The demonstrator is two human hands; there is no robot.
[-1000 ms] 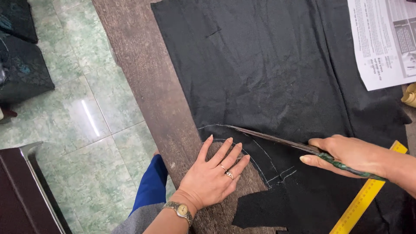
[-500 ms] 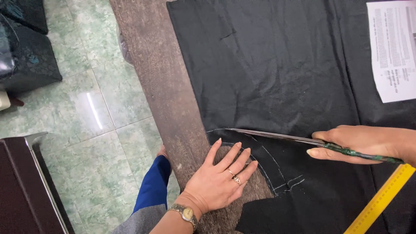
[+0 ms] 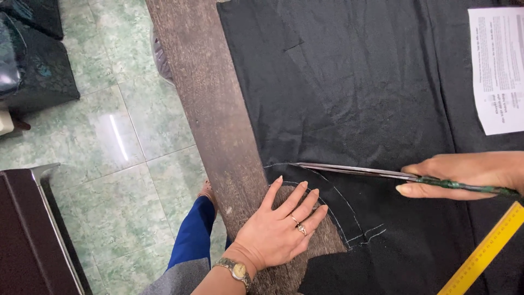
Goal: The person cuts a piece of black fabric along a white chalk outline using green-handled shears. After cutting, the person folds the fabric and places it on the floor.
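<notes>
A printed white paper sheet (image 3: 498,68) and a yellow ruler (image 3: 483,252) are laid at the far edges of the matte black fabric (image 3: 360,93), which is spread over a rough dark wooden table (image 3: 213,109). Long steel scissors (image 3: 382,173) are gripped by the closed right hand (image 3: 464,175), blades lying on the chalk-marked cloth. The left hand (image 3: 278,232) is pressed flat, fingers spread, holding nothing.
</notes>
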